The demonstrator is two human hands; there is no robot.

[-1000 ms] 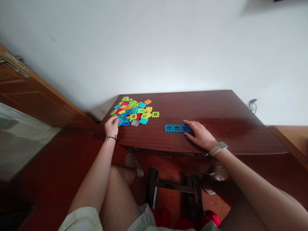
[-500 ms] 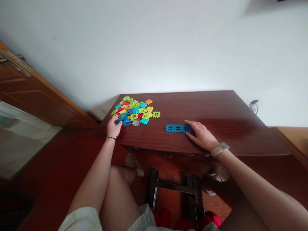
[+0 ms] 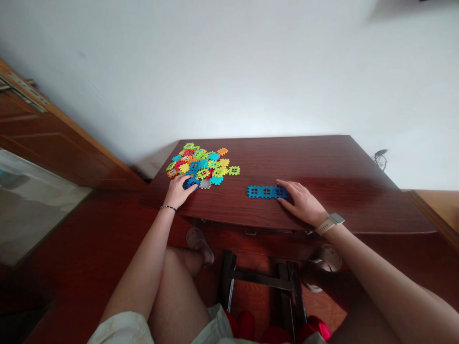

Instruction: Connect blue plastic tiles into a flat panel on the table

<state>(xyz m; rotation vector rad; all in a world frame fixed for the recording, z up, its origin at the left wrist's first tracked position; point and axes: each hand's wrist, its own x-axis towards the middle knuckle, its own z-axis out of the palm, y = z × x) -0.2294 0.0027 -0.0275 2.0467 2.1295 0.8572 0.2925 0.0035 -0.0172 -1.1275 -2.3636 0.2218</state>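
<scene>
My left hand [image 3: 176,192] is at the near edge of a heap of colourful plastic interlocking tiles [image 3: 202,155]. Its thumb and fingers are closed around a dark blue window tile [image 3: 192,183]; the fingers partly cover it. On the right, my right hand [image 3: 301,201] lies low on the tabletop, thumb and fingers pinching the right end of a blue strip [image 3: 266,192]. That strip is made of three window tiles joined in a row and lies flat. A grey tile [image 3: 205,184] sits just right of my left hand.
The dark wooden table [image 3: 287,160] stands against a white wall [image 3: 251,71]. A lime green tile [image 3: 234,170] lies at the heap's right side. A wooden door [image 3: 53,129] is at left, and a black cable [image 3: 380,155] hangs by the wall at right. Below is a stool frame [image 3: 261,278].
My left hand has moved a little to the right along the heap's near edge, onto the dark blue tile there. My right hand and the strip have stayed in place.
</scene>
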